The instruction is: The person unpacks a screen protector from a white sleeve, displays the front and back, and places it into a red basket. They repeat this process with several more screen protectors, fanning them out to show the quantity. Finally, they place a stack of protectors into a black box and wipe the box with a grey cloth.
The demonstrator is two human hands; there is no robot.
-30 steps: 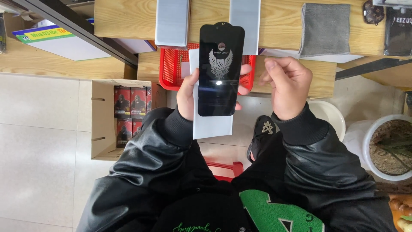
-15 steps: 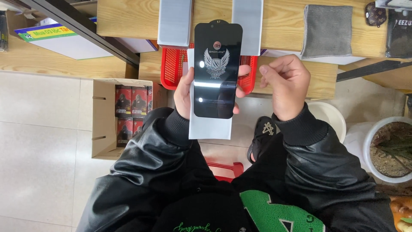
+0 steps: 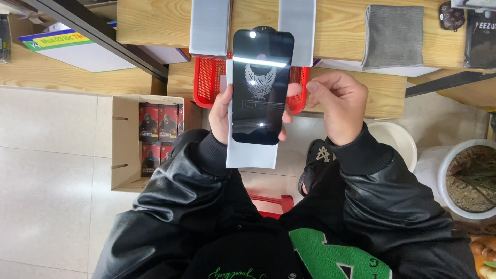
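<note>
Black leather sleeves [image 3: 170,206] — ribbed cuffs — green lettering.

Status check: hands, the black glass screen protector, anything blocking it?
Left hand grips black screen protector with white sleeve behind. Right hand beside it, loosely curled, apparently empty. Nothing blocking.

Left hand [image 3: 221,116]: palm and most fingers hidden behind black glass panel [image 3: 261,85] and grey sleeve [image 3: 251,152]. Red basket [image 3: 209,82]: middle covered by panel. Potted plant [image 3: 473,178]: cut by right edge. Carton [image 3: 126,144] contents: too small to identify.
</note>
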